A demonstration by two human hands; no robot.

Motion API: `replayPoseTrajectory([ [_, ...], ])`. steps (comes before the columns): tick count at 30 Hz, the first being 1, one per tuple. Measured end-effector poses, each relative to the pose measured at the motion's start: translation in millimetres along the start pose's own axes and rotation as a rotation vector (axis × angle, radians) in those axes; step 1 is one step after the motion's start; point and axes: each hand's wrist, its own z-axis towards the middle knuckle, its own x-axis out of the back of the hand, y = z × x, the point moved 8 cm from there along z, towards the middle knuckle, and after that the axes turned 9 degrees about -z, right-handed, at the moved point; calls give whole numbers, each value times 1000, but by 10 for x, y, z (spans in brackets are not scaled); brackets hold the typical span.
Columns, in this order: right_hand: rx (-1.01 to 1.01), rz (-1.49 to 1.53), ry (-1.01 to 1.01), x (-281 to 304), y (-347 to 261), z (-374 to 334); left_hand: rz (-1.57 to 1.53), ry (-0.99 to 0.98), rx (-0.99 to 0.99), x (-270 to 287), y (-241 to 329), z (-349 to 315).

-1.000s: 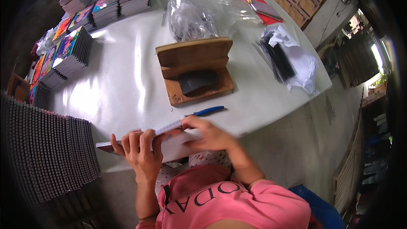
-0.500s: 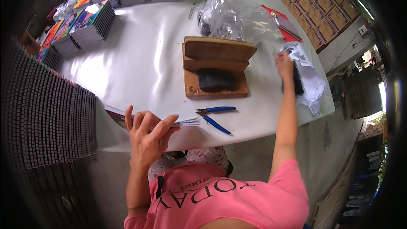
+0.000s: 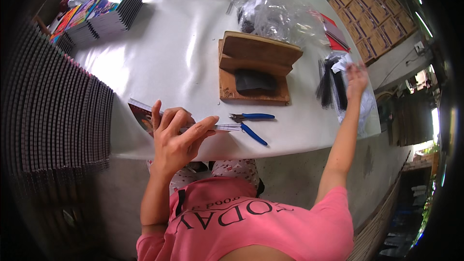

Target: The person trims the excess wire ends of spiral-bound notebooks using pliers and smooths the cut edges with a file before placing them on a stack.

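Observation:
My left hand [image 3: 176,135] is closed round a thin book [image 3: 141,115] held over the table's front edge, its loose page ends fanning out past my fingers. Just right of those pages lie blue-handled cutting pliers [image 3: 256,116], jaws toward the book. Out at the table's right side, my right hand [image 3: 356,77] is beside crumpled white paper [image 3: 341,63]. Motion blurs its fingers, so their grip is unclear. Next to it, black binding coils [image 3: 331,87] lie in a bundle. Between my hands stands a wooden block stand [image 3: 253,97] with a dark pad on it.
Tall stacks of coil-bound books [image 3: 63,111] line the left edge. More colourful books [image 3: 113,14] are piled at the far left. A clear plastic bag [image 3: 278,17] sits behind the stand, with a red folder [image 3: 333,31] to its right. Cardboard boxes [image 3: 372,17] are stacked beyond.
My right hand has swung right, and the white paper has shifted aside, exposing more of the black coils. My left hand still holds the book. The whole view has shifted slightly.

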Motion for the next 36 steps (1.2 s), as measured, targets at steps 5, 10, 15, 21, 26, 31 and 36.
replayPoseTrajectory([
  [5,-42,-148,-176,-491,-415,-98,21,2,26,18,-44,-2],
  [10,9,128,-351,-1355,-1561,-1137,29,21,-9,18,-47,-28],
  [15,161,-286,-776,-2404,-1567,-2468,150,106,30,-36,-71,-137],
  [21,217,-269,-880,-2663,-1438,-2738,129,194,52,-65,-16,-153],
  [26,88,-217,-1032,-2713,-1356,-2757,99,228,75,-49,-50,-126],
  [31,-48,-447,-1113,-2683,-1302,-2851,34,204,118,-33,-59,-59],
  [36,362,-423,-818,-2765,-1677,-2849,76,266,123,-1,-95,-97],
])
